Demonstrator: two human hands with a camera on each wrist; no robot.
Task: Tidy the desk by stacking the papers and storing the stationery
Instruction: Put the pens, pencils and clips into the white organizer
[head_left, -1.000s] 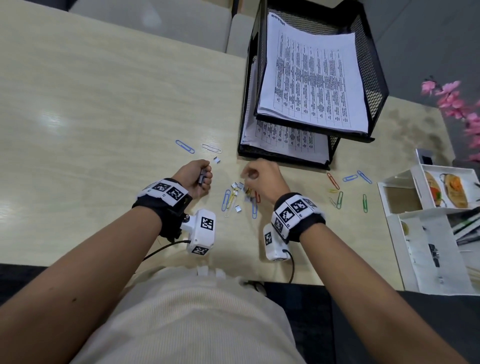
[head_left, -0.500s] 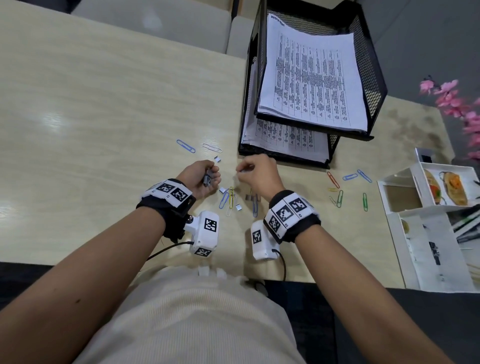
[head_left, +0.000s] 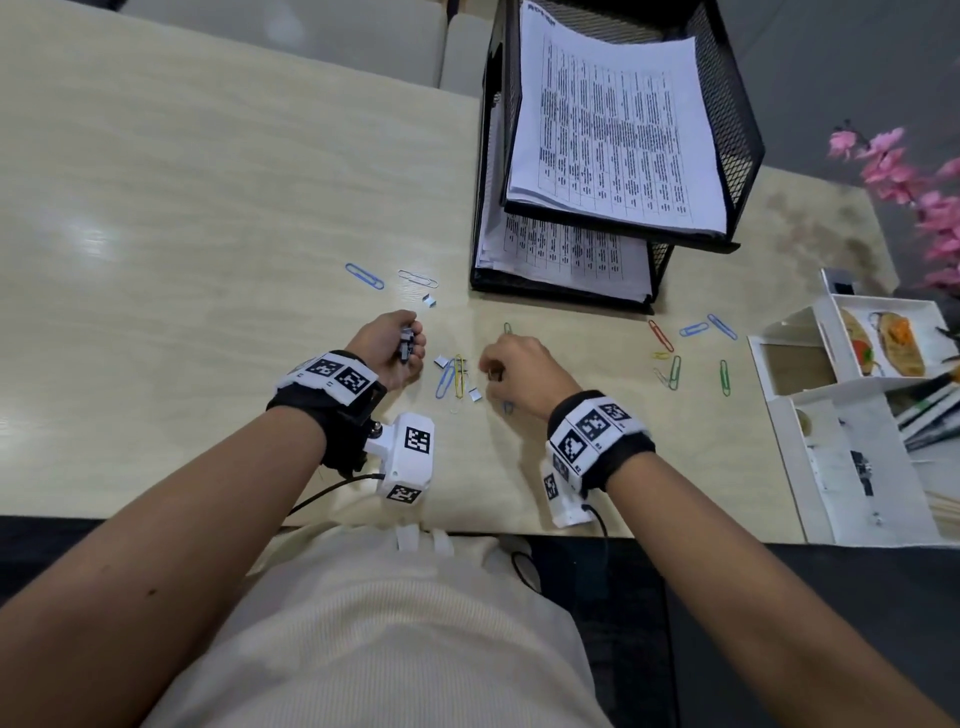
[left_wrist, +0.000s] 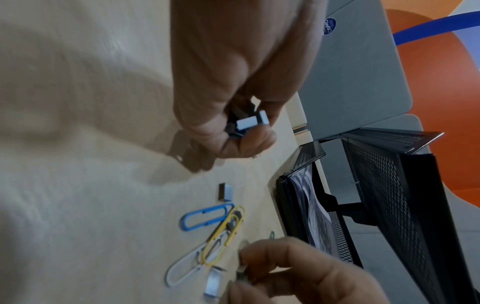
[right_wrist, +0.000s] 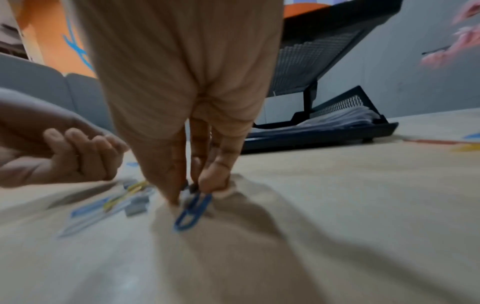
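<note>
My left hand (head_left: 408, 343) grips several small staple strips (left_wrist: 251, 123) in its curled fingers, just above the desk. My right hand (head_left: 491, 369) is a short way to its right, fingertips down on the desk. It pinches a small staple strip (left_wrist: 242, 274), and a blue paper clip (right_wrist: 193, 207) lies under its fingertips. Between the hands lie blue, yellow and white paper clips (head_left: 452, 374) and loose staple strips (head_left: 475, 395). Printed papers (head_left: 613, 130) sit stacked in the black mesh tray (head_left: 748, 156).
More paper clips (head_left: 675, 371) are scattered to the right, near a white organiser box (head_left: 852, 467) at the desk's right edge. A blue clip (head_left: 364, 276), a white clip and one staple strip (head_left: 429, 300) lie beyond my left hand. Pink flowers stand far right.
My right hand has drawn back from near the tray's front toward me, uncovering a green clip. My left hand has stayed in place with its staple strips.
</note>
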